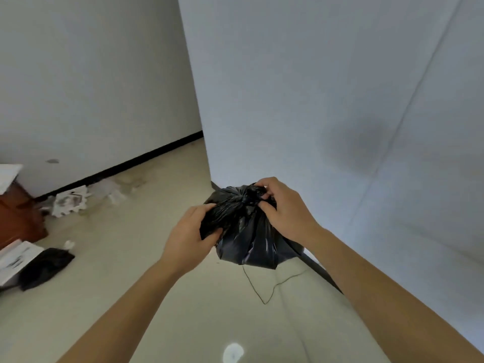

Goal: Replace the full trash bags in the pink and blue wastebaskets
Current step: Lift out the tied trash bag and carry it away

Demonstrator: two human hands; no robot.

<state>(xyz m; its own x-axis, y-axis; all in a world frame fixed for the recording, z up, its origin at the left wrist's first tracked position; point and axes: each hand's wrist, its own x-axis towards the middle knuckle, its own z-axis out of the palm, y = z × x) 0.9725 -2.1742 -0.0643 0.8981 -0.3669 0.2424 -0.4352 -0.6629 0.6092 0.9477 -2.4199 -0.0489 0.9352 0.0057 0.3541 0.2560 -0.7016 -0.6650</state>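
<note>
Both hands on the black trash bag (248, 231) above the floor (146, 231): left hand (190, 238) gripping its side, right hand (284, 206) pinching the knotted top.

Full black trash bag (246, 231): thin plastic film, glossy, heavily creased, with pale sheen along the folds; neck gathered into tight wrinkles.
Flat black bag on the floor (45, 267): same kind of plastic film, duller, softly rumpled.
Beige floor (146, 247): hard, smooth, low sheen, faintly mottled and scuffed.
White walls (301, 87): matt, even, painted-looking, with one faint straight seam.
Black skirting strip (125, 163): smooth, dark, slight gloss.
Reddish-brown cabinet (18, 213): wood-look surface, smooth, semi-gloss.
White printed sheets (69, 201): paper or card, matt; blurred.
Thin dark cord (262, 289): material cannot be told.
</note>
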